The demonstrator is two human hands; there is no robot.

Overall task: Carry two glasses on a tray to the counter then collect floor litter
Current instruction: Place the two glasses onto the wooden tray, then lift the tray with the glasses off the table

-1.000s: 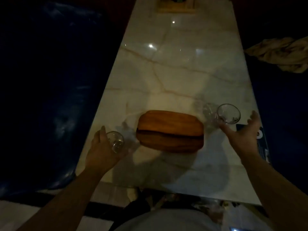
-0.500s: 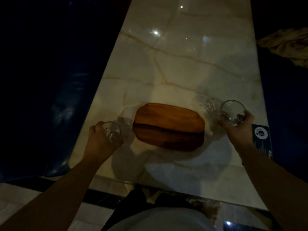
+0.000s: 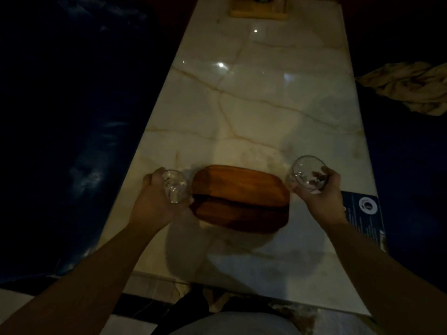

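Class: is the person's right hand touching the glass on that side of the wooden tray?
Touching. The head view shows the right hand wrapped around the glass, fingers visible through it.

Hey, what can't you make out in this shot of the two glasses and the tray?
- Wooden stand, head view: cut off by the top edge.
- Dark card: print too small to read.
- Left glass: contents unclear in dim light; left hand covers its side.
- Floor litter: not discernible in the darkness.

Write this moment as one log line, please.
left hand: holds left glass | right hand: holds right glass | wooden tray: empty, on marble table
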